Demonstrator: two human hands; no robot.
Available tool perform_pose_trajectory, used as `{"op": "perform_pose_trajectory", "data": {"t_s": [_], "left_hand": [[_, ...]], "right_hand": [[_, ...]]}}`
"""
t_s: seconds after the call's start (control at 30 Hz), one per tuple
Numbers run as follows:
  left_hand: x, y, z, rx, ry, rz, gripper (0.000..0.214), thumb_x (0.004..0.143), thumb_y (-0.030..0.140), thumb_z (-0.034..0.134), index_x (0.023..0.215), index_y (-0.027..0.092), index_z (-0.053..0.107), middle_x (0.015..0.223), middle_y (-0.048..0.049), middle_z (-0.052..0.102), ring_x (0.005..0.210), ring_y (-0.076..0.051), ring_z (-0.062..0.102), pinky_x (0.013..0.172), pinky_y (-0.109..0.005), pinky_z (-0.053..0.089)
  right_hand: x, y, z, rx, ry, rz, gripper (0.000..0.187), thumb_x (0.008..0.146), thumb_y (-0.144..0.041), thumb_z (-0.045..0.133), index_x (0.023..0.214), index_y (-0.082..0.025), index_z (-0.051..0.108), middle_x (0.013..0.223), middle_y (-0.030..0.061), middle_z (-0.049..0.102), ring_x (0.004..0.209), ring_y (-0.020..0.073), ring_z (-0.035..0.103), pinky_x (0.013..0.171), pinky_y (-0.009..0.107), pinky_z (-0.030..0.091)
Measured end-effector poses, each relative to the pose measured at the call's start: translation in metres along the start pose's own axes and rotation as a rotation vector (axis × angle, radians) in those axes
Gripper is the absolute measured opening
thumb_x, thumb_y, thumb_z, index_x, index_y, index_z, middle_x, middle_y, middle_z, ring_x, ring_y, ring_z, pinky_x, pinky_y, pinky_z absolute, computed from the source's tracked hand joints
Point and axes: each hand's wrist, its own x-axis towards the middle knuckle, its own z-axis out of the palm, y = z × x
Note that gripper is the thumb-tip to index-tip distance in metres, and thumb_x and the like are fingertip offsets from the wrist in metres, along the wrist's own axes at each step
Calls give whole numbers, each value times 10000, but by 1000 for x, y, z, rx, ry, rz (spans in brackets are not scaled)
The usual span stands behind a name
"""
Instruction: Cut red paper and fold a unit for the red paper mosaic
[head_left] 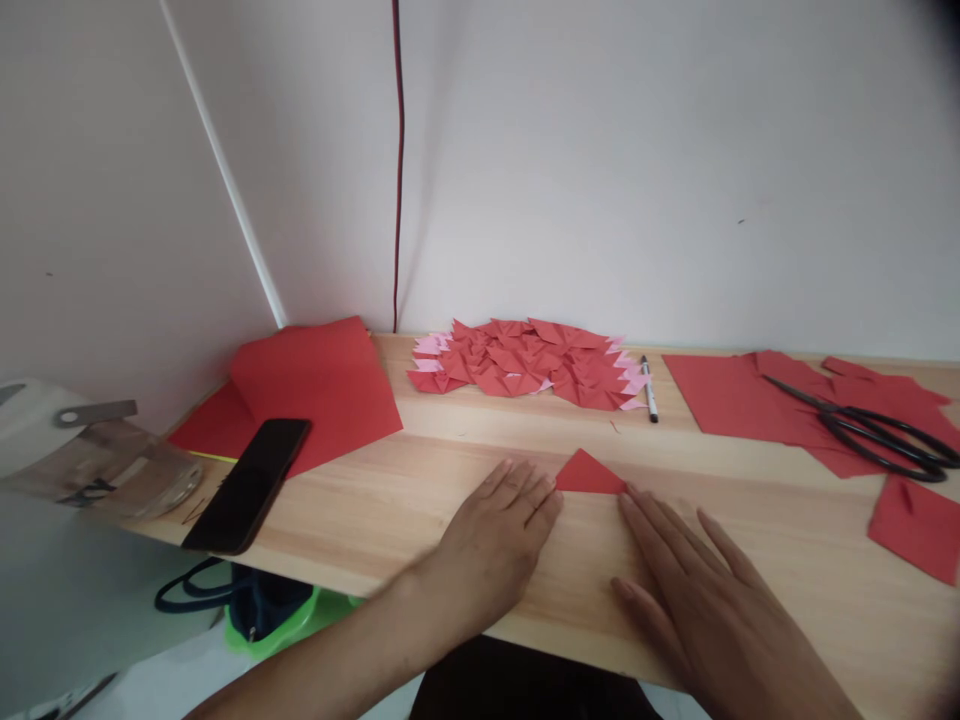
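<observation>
A small folded red paper triangle [587, 474] lies on the wooden table [420, 500] between my two hands. My left hand [491, 545] lies flat on the table, fingers stretched out, its fingertips touching the triangle's left corner. My right hand [701, 580] also lies flat with fingers spread, its index fingertip at the triangle's right corner. Neither hand holds anything.
A heap of folded red and pink paper pieces [525, 362] lies by the wall, a pen [649, 389] beside it. Red sheets [315, 385] and a black phone [249, 483] are at left. Black scissors [870, 430] rest on red paper [739, 400] at right.
</observation>
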Motion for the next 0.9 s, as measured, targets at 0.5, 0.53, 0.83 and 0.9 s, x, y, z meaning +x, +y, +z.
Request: {"op": "perform_pose_trajectory", "data": {"t_s": [0.5, 0.53, 0.83, 0.9], "left_hand": [[52, 3, 3, -14, -107, 75, 646, 939, 538, 267, 1398, 93, 362, 1459, -123, 386, 1379, -266, 277, 1135, -483, 186], [52, 1, 5, -24, -106, 70, 633, 943, 529, 264, 1409, 107, 346, 1471, -109, 369, 1388, -267, 254, 1137, -489, 173], [47, -4, 11, -129, -58, 41, 571, 941, 491, 317, 1425, 188, 321, 1499, -77, 319, 1421, -275, 140, 1134, -513, 164], [47, -4, 12, -156, -60, 35, 572, 932, 463, 357, 1434, 195, 299, 1510, -72, 297, 1422, -291, 129, 1133, -531, 156]], "right_hand": [[-2, 1, 9, -16, 34, 1, 601, 915, -471, 382, 1347, -58, 439, 1372, 183, 500, 1266, 279, 468, 1072, 490, 281], [-3, 2, 9, -12, 37, -1, 590, 915, -465, 387, 1341, -61, 449, 1372, 181, 501, 1268, 278, 466, 1074, 488, 281], [22, 7, -2, 50, 19, 20, 548, 939, -442, 345, 1360, -103, 440, 1405, 153, 472, 1303, 267, 426, 1063, 472, 326], [35, 1, -2, 65, 43, 25, 565, 957, -420, 308, 1384, -59, 390, 1440, 186, 410, 1318, 266, 406, 1049, 451, 362]]}}
